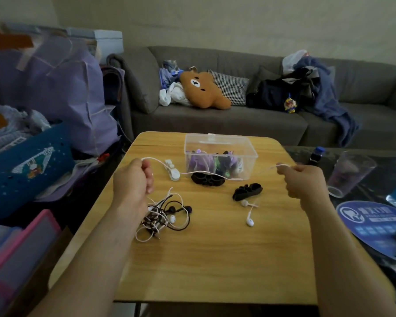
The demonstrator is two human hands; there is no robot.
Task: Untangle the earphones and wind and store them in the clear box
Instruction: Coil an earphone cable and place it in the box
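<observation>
Overhead, left hand (133, 179) and right hand (304, 181) each pinch the white cord (192, 173); blue fan's (373, 225) print is unreadable.

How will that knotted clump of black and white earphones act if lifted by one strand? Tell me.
The tangled clump would probably rise as one floppy bundle, since black and white cords loop through each other. Loose buds would likely dangle and swing. It looks light, so it should hardly drag on the wooden table.

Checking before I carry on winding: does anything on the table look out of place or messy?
Yes: a knot of black and white earphones lies tangled by the left hand. One white earbud pair lies loose, away from the clear box. Nothing looks spilled or broken.
</observation>
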